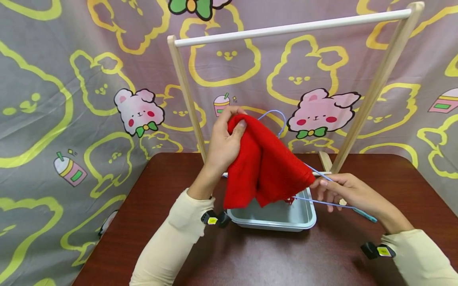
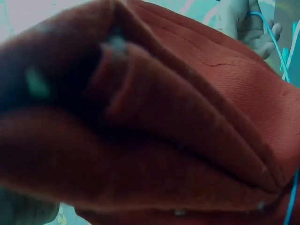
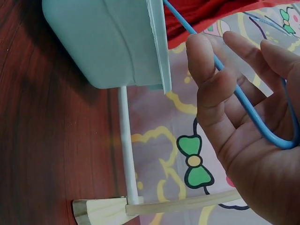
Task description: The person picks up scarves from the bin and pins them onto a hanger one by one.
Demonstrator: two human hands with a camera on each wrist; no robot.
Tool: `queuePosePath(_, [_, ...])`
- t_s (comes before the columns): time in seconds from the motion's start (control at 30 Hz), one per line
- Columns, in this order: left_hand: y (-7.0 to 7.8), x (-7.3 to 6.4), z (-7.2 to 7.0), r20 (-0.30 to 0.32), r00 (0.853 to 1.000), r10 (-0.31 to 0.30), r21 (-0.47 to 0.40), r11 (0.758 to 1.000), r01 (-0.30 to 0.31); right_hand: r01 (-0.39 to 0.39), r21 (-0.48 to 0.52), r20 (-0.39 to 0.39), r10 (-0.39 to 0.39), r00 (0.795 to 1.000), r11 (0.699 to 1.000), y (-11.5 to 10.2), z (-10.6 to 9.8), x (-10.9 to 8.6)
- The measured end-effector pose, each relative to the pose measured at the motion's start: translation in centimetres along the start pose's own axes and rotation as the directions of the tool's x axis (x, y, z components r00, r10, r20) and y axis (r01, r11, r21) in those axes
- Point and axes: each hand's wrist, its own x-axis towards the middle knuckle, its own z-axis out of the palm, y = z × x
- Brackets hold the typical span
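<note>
Bunched red knitted cloth [image 1: 264, 167], with some fringe at its lower edge, hangs in front of me in the head view. My left hand [image 1: 223, 145] grips its upper end, thumb on the near side. A thin blue clothes hanger [image 1: 311, 201] passes behind and under the cloth, its hook rising above. Toward the right, my right hand [image 1: 348, 190] holds the hanger's end; in the right wrist view the blue hanger [image 3: 253, 115] runs between the bent fingers. Folds of red cloth [image 2: 187, 117] fill most of the left wrist view, hiding the left fingers' grip.
Below the cloth, a light blue-grey plastic basin [image 1: 272, 227] stands on the dark red-brown table [image 1: 171, 222]. Behind it rises a rack with wooden posts [image 1: 379, 91] and a white top bar [image 1: 293, 28]. A patterned curtain [image 1: 107, 159] hangs behind the table.
</note>
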Motion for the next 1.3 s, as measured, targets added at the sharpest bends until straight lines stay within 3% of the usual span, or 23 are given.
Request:
queuePosePath(0.23, [-0.4, -0.4, 0.0, 0.047, 0.995, -0.089, -0.012, 0.996, 0.090, 0.058, 0.063, -0.015, -0.057, 0.998, 0.996, -0.7, -0.1, 0.0])
queuePosePath(0.4, [-0.9, -0.8, 0.1, 0.088, 0.992, -0.092, -0.006, 0.996, 0.093, 0.092, 0.091, -0.034, -0.090, 0.995, 0.992, -1.5, -0.2, -0.1])
queuePosePath(0.53, [-1.1, -1.3, 0.1, 0.146, 0.985, -0.087, 0.053, 0.995, 0.080, 0.098, 0.098, -0.073, -0.091, 0.993, 0.990, -2.2, -0.5, -0.3])
queuePosePath(0.83, [-1.4, -1.9, -0.3, 0.205, 0.978, -0.038, 0.186, 0.983, -0.001, 0.172, 0.052, -0.171, -0.161, 0.972, 0.984, -3.3, -1.5, -0.5])
queuePosePath(1.1, [-2.2, -2.3, -0.8, 0.237, 0.972, 0.008, 0.298, 0.951, -0.081, 0.215, 0.137, -0.193, -0.187, 0.963, 0.967, -3.8, -1.9, -0.3])
queuePosePath(1.3, [-2.7, -2.4, -1.6, 0.300, 0.953, 0.048, 0.376, 0.912, -0.164, 0.239, 0.120, -0.202, -0.212, 0.956, 0.964, -4.3, -2.1, -0.5])
